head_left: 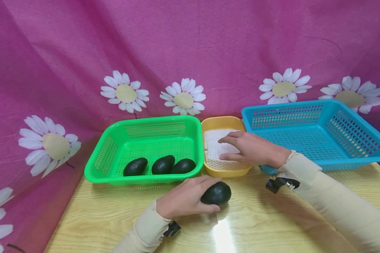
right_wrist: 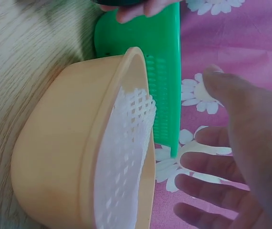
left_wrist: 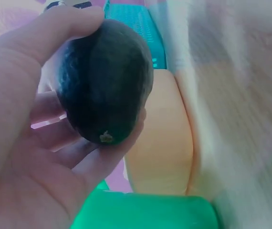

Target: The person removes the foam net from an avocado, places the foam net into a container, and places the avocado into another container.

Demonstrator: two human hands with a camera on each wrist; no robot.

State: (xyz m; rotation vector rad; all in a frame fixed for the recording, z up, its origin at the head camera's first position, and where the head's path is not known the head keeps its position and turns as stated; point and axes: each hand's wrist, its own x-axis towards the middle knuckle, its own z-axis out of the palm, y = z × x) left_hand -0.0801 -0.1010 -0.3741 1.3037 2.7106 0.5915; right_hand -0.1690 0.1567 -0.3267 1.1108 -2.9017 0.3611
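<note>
My left hand [head_left: 190, 196] grips a dark avocado [head_left: 217, 193] over the table, in front of the baskets. In the left wrist view the thumb and fingers curl round this avocado [left_wrist: 106, 83], its stem end facing the camera. My right hand [head_left: 254, 149] hovers over the yellow basket [head_left: 221, 121], fingers spread and holding nothing. White foam netting [head_left: 213, 140] lines that basket; the right wrist view shows the netting [right_wrist: 124, 162] rising near its rim. Inside the green basket [head_left: 145, 121] at left lie three more dark avocados [head_left: 163, 164], along its front side.
A large blue basket [head_left: 323, 131] stands on the right, beside the yellow one. All three baskets line the back of the wooden table [head_left: 256, 225]. Behind them hangs a magenta cloth [head_left: 221, 52] printed with white daisies. Something blue [head_left: 268, 169] shows under my right wrist.
</note>
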